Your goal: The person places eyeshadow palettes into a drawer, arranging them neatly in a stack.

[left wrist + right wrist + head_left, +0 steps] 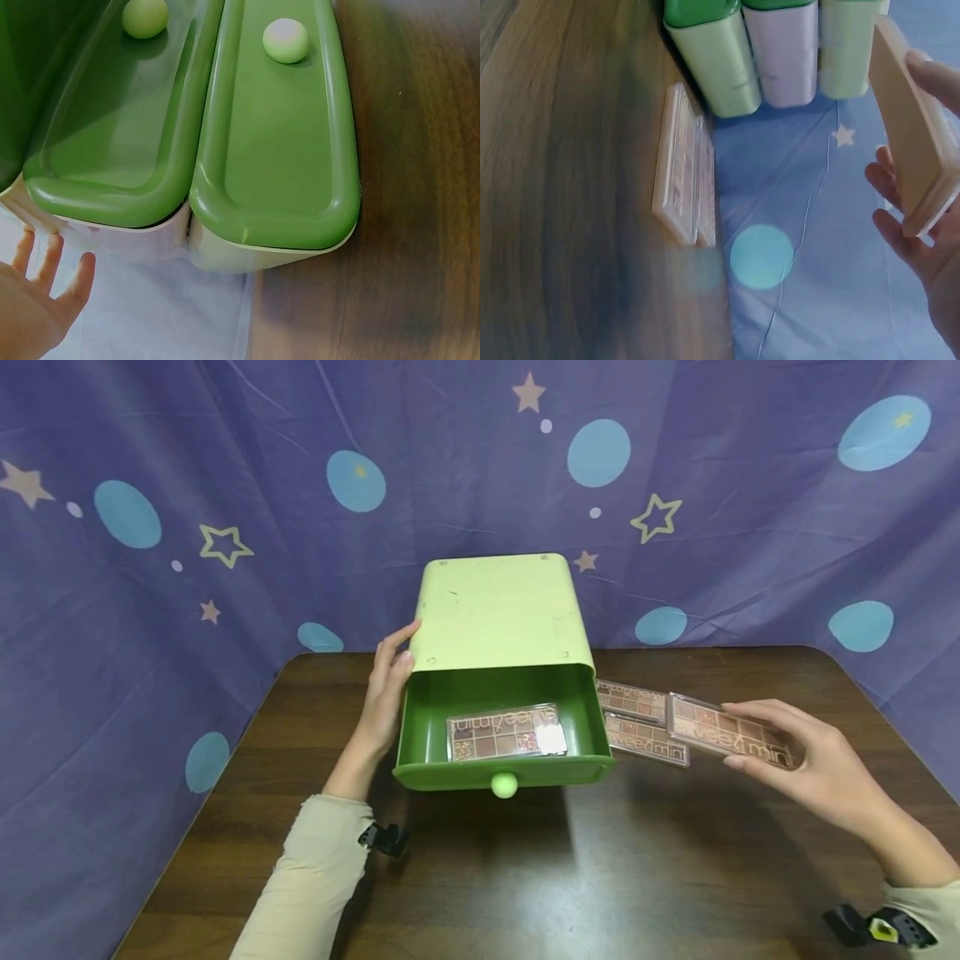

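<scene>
In the head view, my right hand (pixel 832 768) holds an eyeshadow palette (pixel 727 731) by its right end, thumb and fingers on opposite edges, raised above the table. The right wrist view shows the plain back of this palette (pixel 907 127). My left hand (pixel 386 693) touches the left side of the drawer unit (pixel 502 614) with fairly straight fingers. Its top green drawer (pixel 442 775) is pulled out, and one eyeshadow palette (pixel 495 735) lies inside. Two more palettes, one behind (pixel 630 700) and one in front (pixel 645 740), lie to the right of the unit.
Stacked lower drawers show in the left wrist view, each with a round knob (pixel 286 40). The unit stands on a dark wooden table (pixel 480 877). Behind it hangs a purple curtain (pixel 465 452) with stars and blue ovals.
</scene>
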Demonstrator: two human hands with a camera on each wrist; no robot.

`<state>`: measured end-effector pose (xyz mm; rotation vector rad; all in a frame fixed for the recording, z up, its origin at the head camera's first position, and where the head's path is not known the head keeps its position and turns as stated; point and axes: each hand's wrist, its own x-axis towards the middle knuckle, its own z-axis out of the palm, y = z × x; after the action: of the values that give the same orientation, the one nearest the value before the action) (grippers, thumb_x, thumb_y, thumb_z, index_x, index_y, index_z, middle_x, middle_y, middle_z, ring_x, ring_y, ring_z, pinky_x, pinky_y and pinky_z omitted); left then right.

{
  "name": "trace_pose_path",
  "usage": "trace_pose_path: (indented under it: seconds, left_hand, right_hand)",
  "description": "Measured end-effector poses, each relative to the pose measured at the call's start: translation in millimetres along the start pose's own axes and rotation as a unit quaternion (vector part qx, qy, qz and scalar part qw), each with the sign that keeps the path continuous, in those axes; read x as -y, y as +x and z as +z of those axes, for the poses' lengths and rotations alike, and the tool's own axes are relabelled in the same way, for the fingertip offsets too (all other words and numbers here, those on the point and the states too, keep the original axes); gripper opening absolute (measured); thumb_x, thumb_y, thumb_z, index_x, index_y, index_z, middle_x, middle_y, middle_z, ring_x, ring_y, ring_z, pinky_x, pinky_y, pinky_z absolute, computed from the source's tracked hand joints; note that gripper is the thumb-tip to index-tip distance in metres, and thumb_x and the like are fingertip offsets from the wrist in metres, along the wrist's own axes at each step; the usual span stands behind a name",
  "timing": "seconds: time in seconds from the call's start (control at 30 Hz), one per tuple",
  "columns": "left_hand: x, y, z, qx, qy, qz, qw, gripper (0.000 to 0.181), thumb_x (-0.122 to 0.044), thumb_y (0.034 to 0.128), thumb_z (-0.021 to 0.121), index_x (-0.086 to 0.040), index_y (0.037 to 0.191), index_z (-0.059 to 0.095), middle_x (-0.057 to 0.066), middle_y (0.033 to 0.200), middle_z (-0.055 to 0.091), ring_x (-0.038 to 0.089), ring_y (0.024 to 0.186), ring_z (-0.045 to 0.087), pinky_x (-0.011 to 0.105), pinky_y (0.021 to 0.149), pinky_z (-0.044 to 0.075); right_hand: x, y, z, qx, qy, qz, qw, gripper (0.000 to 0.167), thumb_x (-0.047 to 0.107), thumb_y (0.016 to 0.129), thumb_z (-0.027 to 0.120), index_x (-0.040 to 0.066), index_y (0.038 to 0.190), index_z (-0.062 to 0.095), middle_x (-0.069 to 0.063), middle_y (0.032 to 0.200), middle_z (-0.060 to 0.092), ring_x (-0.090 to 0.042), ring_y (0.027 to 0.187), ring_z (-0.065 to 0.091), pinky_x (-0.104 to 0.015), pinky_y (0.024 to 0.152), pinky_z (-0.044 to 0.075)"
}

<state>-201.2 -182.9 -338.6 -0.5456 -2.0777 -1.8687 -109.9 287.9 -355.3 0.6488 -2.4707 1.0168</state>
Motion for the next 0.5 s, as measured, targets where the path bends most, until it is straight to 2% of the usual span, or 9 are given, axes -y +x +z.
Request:
trace_pose_path:
  seconds: [0.17,0.3,0.4,0.5]
  left_hand:
    - [0.6,0.6,-0.3,0.001,0.001,0.001,1.0,0.058,-0.027,0.0952,0.042,-0.003,0.148,0.042,0.013,0.146,0.034,0.023,0.131,0.035,0.047,0.111,0.024]
    - [0.6,0.7,-0.4,0.0,0.0,0.003,1.0,0.057,-0.026,0.0952,0.042,-0.003,0.147,0.042,0.013,0.146,0.034,0.025,0.13,0.035,0.048,0.111,0.024]
    - [0.4,0.6,-0.3,0.0,-0.002,0.003,1.0,0.057,-0.026,0.0954,0.042,-0.002,0.147,0.042,0.013,0.146,0.034,0.026,0.131,0.035,0.048,0.111,0.024]
    - [0.3,0.5,-0.5,0.0,-0.003,0.002,1.0,0.056,-0.025,0.0954,0.042,-0.003,0.147,0.042,0.013,0.146,0.034,0.027,0.131,0.034,0.048,0.111,0.024]
  right_hand:
    - [11.6,6.9,5.3,-0.031,0.035,-0.071,0.9964,0.061,-0.013,0.061,0.084,-0.001,0.118,0.069,-0.011,0.114,0.067,-0.005,0.108,0.058,-0.012,0.089,0.042]
    - [30.7,15.7,9.4,-0.05,0.068,-0.119,0.9893,0.045,0.007,0.074,0.086,-0.008,0.112,0.069,-0.016,0.11,0.067,-0.008,0.109,0.059,-0.015,0.091,0.043]
    - [42.8,21.0,11.3,-0.055,0.096,-0.143,0.9835,0.047,0.023,0.082,0.082,-0.011,0.109,0.068,-0.017,0.11,0.067,-0.01,0.109,0.06,-0.016,0.09,0.045]
    - [48.4,24.6,13.8,-0.06,0.11,-0.157,0.9795,0.049,0.027,0.083,0.081,-0.012,0.109,0.068,-0.016,0.11,0.067,-0.012,0.109,0.06,-0.016,0.089,0.045]
